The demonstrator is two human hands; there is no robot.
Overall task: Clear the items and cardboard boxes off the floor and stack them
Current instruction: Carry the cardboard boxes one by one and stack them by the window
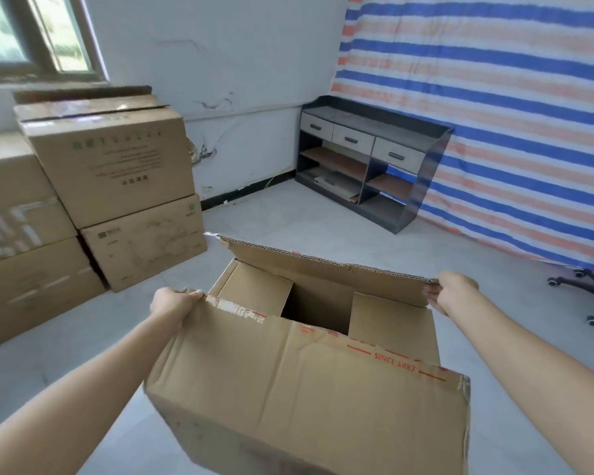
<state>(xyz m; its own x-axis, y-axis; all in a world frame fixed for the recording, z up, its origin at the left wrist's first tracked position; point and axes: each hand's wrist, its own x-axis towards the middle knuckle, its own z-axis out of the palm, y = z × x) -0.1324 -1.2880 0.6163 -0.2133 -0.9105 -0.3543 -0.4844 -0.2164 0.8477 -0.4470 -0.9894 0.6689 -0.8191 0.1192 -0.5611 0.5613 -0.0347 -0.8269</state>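
Cardboard fills the middle of your view: one open box [306, 389] sits between your two outstretched arms, above the pale tiled floor [323, 217]. Its underside is cut off by the frame, so it is unclear whether it touches the floor.

Your left hand [175, 301] is clenched on the box's top left corner, with the fingers curled over the torn, taped end of the near flap [240, 311]. Your right hand [455, 291] grips the right end of the far flap [323, 269], which stands upright, with the thumb and fingers closed on its edge. Two short inner flaps are folded down into the box, with a dark gap between them.

Off to your left, the stacked boxes [110, 159] stand against the wall under a window [31, 32]. Across the room, a dark shelf unit [374, 166] with three drawers sits in the corner beside a striped tarp [494, 97], and a chair base [590, 289] shows at the right edge.
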